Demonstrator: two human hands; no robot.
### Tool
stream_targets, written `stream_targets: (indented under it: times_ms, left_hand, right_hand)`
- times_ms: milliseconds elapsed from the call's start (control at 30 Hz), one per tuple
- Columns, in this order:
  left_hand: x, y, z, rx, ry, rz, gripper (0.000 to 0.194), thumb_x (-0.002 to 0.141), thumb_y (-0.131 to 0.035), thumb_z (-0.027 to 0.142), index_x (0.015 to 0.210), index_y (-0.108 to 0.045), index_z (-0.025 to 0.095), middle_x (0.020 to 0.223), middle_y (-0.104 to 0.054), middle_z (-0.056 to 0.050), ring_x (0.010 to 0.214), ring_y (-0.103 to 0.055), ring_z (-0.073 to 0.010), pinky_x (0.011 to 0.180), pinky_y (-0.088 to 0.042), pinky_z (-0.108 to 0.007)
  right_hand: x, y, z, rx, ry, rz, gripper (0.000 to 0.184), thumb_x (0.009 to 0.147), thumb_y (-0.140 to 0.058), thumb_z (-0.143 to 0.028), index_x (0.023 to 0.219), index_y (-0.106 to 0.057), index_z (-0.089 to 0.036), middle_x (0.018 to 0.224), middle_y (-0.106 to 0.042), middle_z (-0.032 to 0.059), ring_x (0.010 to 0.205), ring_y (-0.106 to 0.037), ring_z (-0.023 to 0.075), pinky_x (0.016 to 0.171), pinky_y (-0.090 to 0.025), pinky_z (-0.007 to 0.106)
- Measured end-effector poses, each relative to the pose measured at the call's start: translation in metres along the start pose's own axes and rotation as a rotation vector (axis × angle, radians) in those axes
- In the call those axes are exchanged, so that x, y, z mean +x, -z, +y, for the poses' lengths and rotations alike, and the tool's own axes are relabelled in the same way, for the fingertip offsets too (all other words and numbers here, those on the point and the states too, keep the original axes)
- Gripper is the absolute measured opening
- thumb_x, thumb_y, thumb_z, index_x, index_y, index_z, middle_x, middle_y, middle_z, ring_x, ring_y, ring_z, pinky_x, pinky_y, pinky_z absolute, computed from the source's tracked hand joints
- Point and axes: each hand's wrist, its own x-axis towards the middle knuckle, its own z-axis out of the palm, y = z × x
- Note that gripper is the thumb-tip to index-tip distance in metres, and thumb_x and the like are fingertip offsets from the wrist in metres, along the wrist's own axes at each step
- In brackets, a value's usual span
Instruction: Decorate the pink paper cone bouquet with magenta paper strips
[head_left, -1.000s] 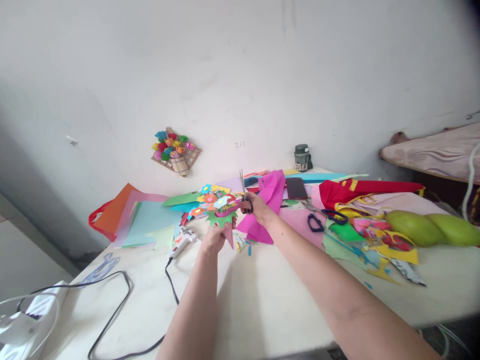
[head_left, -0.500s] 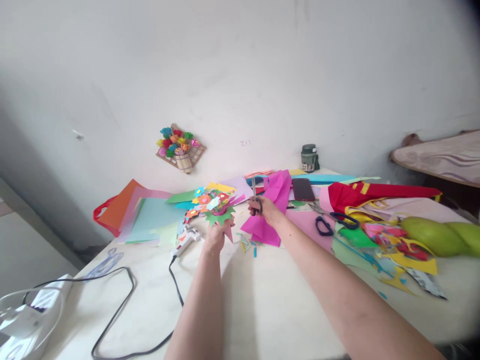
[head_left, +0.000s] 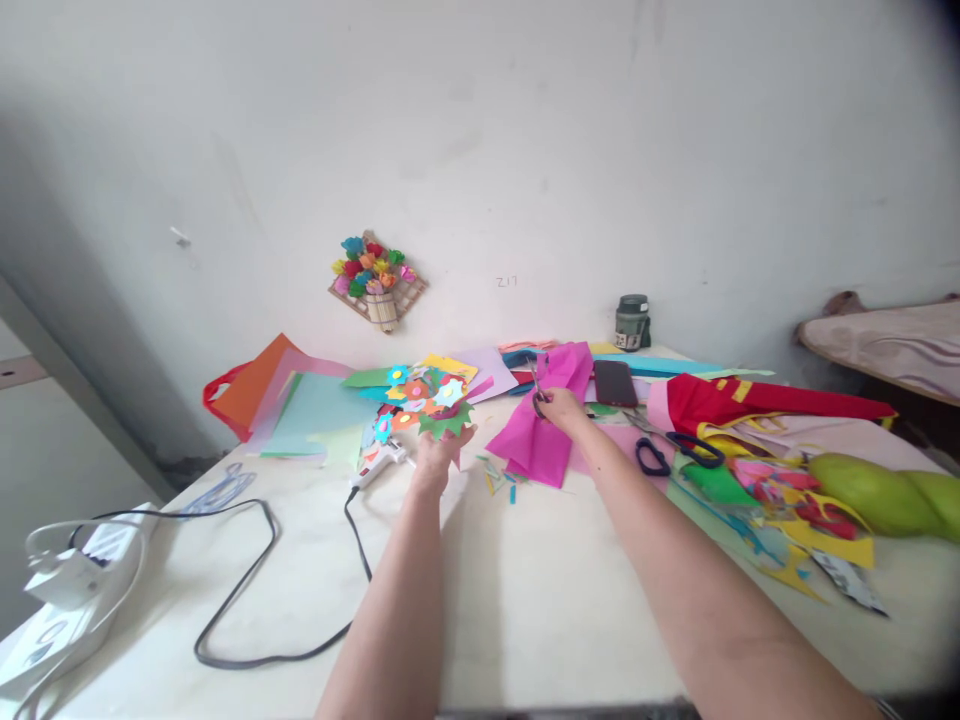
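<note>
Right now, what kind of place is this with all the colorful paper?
It looks like a crafting spot at a worktable: a glue gun lies on it, colored paper sheets are spread about, and the left hand holds a paper flower bouquet.

One marking (head_left: 507,282) could be read: "217" or "Z17", first character not resolved. It was written in thin strokes on the wall (head_left: 480,150), above and between the left hand (head_left: 439,458) and right hand (head_left: 562,410). Label marks were seen on the dark green jar (head_left: 632,325), beyond and right of the right hand; too small to be read. Packet (head_left: 850,582) print, farther right, was too blurred.
</note>
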Motion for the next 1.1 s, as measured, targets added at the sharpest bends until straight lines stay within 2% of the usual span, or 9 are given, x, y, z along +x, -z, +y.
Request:
stream_targets:
  times_ms: [133,300,467,600,733,833,900,1000,1100]
  left_hand:
    - [-0.001,-0.001,0.0,0.093,0.012,-0.004,0.03,0.052,-0.08,0.032,0.066,-0.062,0.012,0.059,-0.055,-0.001,0.061,-0.054,-0.0146,0.061,-0.049,-0.031]
    - [-0.002,-0.007,0.006,0.147,-0.02,-0.001,0.032,0.054,-0.079,0.037,0.062,-0.061,0.011,0.058,-0.053,-0.002,0.056,-0.048,-0.0111,0.054,-0.047,-0.027]
    - [-0.004,-0.008,0.005,0.212,-0.023,0.038,0.034,0.055,-0.077,0.041,0.055,-0.058,0.013,0.051,-0.046,0.002,0.05,-0.042,-0.008,0.05,-0.044,-0.024]
    - [-0.005,-0.008,0.003,0.233,-0.017,0.025,0.035,0.055,-0.076,0.042,0.056,-0.057,0.014,0.051,-0.047,0.002,0.047,-0.042,-0.0079,0.048,-0.042,-0.025]
    - [-0.008,-0.011,0.006,0.253,0.003,-0.011,0.035,0.058,-0.074,0.042,0.052,-0.053,0.015,0.047,-0.048,0.001,0.045,-0.044,-0.0087,0.048,-0.039,-0.025]
    - [-0.013,-0.015,0.01,0.246,0.014,-0.001,0.036,0.057,-0.075,0.04,0.048,-0.049,0.016,0.046,-0.047,0.002,0.044,-0.041,-0.0081,0.046,-0.036,-0.024]
    - [-0.016,-0.018,0.013,0.226,0.017,0.011,0.036,0.053,-0.078,0.036,0.047,-0.048,0.016,0.046,-0.046,0.002,0.045,-0.041,-0.0081,0.046,-0.036,-0.024]
    - [-0.019,-0.02,0.015,0.214,-0.002,0.011,0.031,0.051,-0.079,0.032,0.052,-0.054,0.014,0.05,-0.047,0.002,0.049,-0.042,-0.0083,0.048,-0.038,-0.023]
    - [-0.018,-0.02,0.014,0.209,-0.012,-0.008,0.029,0.051,-0.079,0.032,0.062,-0.06,0.013,0.056,-0.052,0.001,0.052,-0.044,-0.0087,0.049,-0.039,-0.023]
  right_hand:
    - [-0.01,0.006,0.001,-0.267,-0.055,0.059,0.029,0.078,-0.054,-0.031,0.097,-0.066,-0.012,0.091,-0.068,0.0157,0.086,-0.064,0.0257,0.068,-0.046,0.031]
    - [-0.019,0.004,0.003,-0.4,-0.112,0.05,0.031,0.083,-0.05,-0.028,0.1,-0.067,-0.008,0.099,-0.066,0.0221,0.094,-0.063,0.029,0.075,-0.046,0.035]
    - [-0.019,-0.002,0.005,-0.436,-0.109,0.024,0.03,0.083,-0.052,-0.022,0.103,-0.066,-0.006,0.102,-0.063,0.0235,0.097,-0.062,0.0297,0.078,-0.046,0.036]
    - [-0.02,-0.001,0.002,-0.484,-0.088,-0.012,0.03,0.08,-0.053,-0.017,0.104,-0.066,-0.004,0.103,-0.063,0.0234,0.096,-0.061,0.0309,0.078,-0.047,0.037]
    - [-0.03,0.0,-0.011,-0.539,-0.006,0.064,0.028,0.079,-0.05,-0.011,0.099,-0.068,-0.006,0.108,-0.061,0.0232,0.106,-0.053,0.0351,0.078,-0.045,0.041]
    - [-0.04,-0.002,-0.028,-0.39,0.061,0.141,0.027,0.083,-0.045,-0.017,0.093,-0.07,-0.01,0.106,-0.063,0.0209,0.105,-0.053,0.0325,0.079,-0.043,0.039]
    - [-0.045,-0.001,-0.039,-0.18,0.079,0.149,0.031,0.087,-0.04,-0.027,0.087,-0.069,-0.015,0.097,-0.066,0.0155,0.096,-0.058,0.0283,0.076,-0.043,0.036]
    - [-0.047,0.001,-0.049,0.2,0.051,0.145,0.037,0.087,-0.037,-0.04,0.082,-0.067,-0.019,0.08,-0.068,0.0073,0.083,-0.061,0.0221,0.072,-0.043,0.031]
    - [-0.048,0.005,-0.054,0.432,0.068,0.218,0.035,0.084,-0.038,-0.042,0.084,-0.064,-0.02,0.076,-0.067,0.0037,0.079,-0.061,0.0202,0.071,-0.044,0.03]
